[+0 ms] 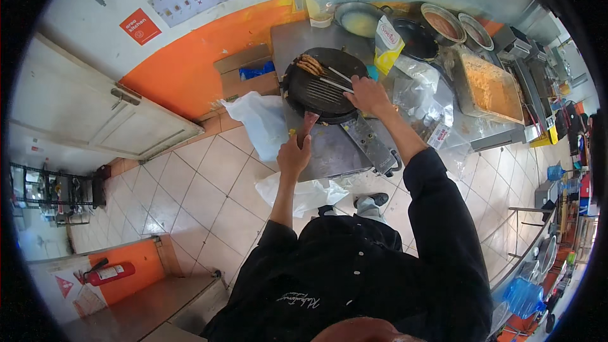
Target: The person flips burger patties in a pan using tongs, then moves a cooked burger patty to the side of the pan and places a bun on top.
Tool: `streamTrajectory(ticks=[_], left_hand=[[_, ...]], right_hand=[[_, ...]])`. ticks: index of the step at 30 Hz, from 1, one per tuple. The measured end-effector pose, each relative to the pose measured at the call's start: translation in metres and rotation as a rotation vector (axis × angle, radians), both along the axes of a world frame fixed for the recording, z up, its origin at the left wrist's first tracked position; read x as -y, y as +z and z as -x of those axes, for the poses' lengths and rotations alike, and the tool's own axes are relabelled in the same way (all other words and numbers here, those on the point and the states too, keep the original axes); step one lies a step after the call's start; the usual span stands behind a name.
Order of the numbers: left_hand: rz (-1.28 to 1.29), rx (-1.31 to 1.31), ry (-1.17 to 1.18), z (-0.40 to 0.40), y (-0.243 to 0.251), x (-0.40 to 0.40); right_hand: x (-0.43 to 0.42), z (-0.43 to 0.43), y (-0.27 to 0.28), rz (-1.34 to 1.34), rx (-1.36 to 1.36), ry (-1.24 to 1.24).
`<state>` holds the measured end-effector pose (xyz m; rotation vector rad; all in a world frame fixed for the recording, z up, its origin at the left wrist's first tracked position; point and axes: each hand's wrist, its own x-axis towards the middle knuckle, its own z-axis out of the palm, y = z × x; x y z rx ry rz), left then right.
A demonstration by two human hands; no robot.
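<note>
Grilled pieces of food [310,64] lie at the upper left of a black ridged grill pan [327,92], which sits over a stove on a steel table. My left hand [294,154] is closed around the handle of a spatula [310,123], its blade at the pan's near edge. Above the pan's right side, my right hand [369,95] grips metal tongs [338,80]; their arms point toward the food with a gap between the tips. Whether the tips touch the food I cannot tell. The stove's control panel [368,141] shows below the pan.
Behind the pan stand two pouches [390,46], a wok of yellowish oil [361,21] and a black frying pan [414,38]. Crumpled plastic [422,90] and a tray of orange-brown crumbs [491,88] are at right. At left are a cardboard box [249,84] and a white plastic bag [261,123].
</note>
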<state>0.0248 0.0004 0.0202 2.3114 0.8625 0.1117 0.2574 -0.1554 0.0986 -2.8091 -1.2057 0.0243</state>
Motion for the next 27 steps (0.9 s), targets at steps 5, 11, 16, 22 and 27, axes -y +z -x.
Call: streamTrajectory(ticks=[5,11,16,22,27], left_hand=[[0.005,-0.014,0.014,-0.001,-0.003,0.001],[-0.014,-0.002,0.029,0.000,-0.003,0.002],[0.016,-0.007,0.014,-0.001,0.005,0.003],[0.042,-0.025,0.000,-0.001,0.003,0.001],[0.068,-0.024,0.015,-0.002,0.008,0.002]], right_hand=[[0.017,0.011,-0.003,-0.048,-0.040,-0.051],[0.031,0.024,0.005,0.020,-0.081,-0.145],[0.025,0.024,0.004,-0.008,-0.113,-0.087],[0.010,0.030,0.009,-0.069,-0.130,-0.123],[-0.005,0.034,0.003,0.001,-0.028,-0.098]])
